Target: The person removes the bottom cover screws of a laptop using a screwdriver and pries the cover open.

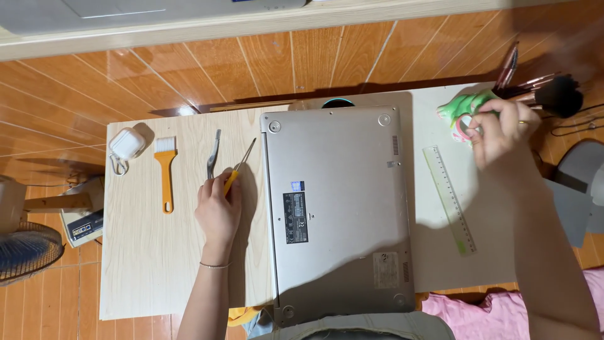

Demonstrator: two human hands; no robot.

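Hands on both sides of a silver laptop [336,208] that lies upside down on a low wooden table [145,264].

The left hand [219,208] rests on the table just beside the laptop's left edge, and its fingers are closed around the yellow handle of a thin screwdriver [240,167]; the metal shaft points up and away from the person. Grey tweezers [213,155] lie just to the left of it, then an orange-handled brush [166,171] with white bristles, then a small white earbud case [126,144] near the table corner. The right hand [500,133] is far at the other side, on a pale mat [440,258], with fingers touching a green holder [464,112]; if it grips something I cannot tell. A clear green ruler [449,199] lies on the mat between this hand and the laptop.
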